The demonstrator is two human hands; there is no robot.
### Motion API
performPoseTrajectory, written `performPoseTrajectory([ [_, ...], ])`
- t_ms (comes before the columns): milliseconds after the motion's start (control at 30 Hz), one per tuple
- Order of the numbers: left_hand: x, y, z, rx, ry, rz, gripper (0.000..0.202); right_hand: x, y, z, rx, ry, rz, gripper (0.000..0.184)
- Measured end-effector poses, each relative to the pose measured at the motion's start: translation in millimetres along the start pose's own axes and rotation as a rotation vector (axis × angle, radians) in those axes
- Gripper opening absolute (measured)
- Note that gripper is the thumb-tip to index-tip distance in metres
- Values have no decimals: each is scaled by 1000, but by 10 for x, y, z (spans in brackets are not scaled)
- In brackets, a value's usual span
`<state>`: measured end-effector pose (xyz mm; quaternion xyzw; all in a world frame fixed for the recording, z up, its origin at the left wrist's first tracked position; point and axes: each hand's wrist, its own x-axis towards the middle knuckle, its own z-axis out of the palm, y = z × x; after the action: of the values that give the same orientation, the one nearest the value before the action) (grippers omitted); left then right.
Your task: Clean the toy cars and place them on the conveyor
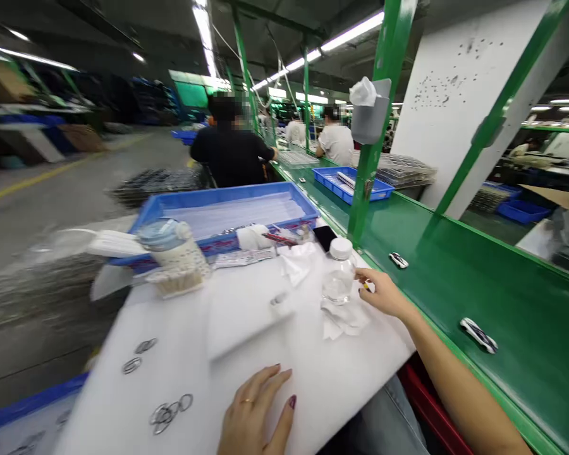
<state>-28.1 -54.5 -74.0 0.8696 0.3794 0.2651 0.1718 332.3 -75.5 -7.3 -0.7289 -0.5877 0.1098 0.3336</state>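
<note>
My left hand (255, 414) lies flat on the white work surface (313, 379) at the near edge, fingers stretched out, holding nothing. My right hand (384, 292) is at the right edge of the surface, fingers pinched on a small yellowish item I cannot name, right beside a small clear bottle with a white cap (340, 272). Crumpled white tissue (344, 319) lies under and beside the bottle. A white foam pad (244, 303) rests in the middle of the surface with a small metal piece (279, 299) on it.
Several metal rings (168, 412) lie at the near left. A blue tray (227, 212) and a jar of cotton swabs (175, 256) stand at the far end. A green conveyor (478, 297) on the right carries small parts (478, 333). Other people sit further up the line.
</note>
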Motion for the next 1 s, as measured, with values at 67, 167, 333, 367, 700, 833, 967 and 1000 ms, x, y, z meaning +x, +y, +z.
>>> performPoseTrajectory([
  [67, 1, 22, 12, 16, 34, 24, 31, 90, -179, 107, 93, -75, -77, 65],
  [167, 22, 49, 28, 50, 65, 55, 29, 162, -310, 199, 178, -147, -123, 64],
  [333, 60, 98, 27, 52, 60, 41, 29, 324, -480, 473, 218, -158, -100, 64],
  [367, 61, 108, 22, 44, 57, 33, 29, 359, -521, 543, 222, -158, -95, 67],
  [700, 30, 217, -61, -58, 22, -58, 29, 349, 258, -117, -41, 101, 271, 33],
  [833, 42, 227, -58, -48, 33, -34, 29, 146, 840, -609, -296, 286, 657, 40],
  [967, 41, 264, -51, -48, 59, -21, 29, 47, 935, -671, -367, 318, 752, 46],
  [1000, 41, 279, -50, -49, 63, -24, 29, 34, 868, -624, -363, 326, 718, 48],
])
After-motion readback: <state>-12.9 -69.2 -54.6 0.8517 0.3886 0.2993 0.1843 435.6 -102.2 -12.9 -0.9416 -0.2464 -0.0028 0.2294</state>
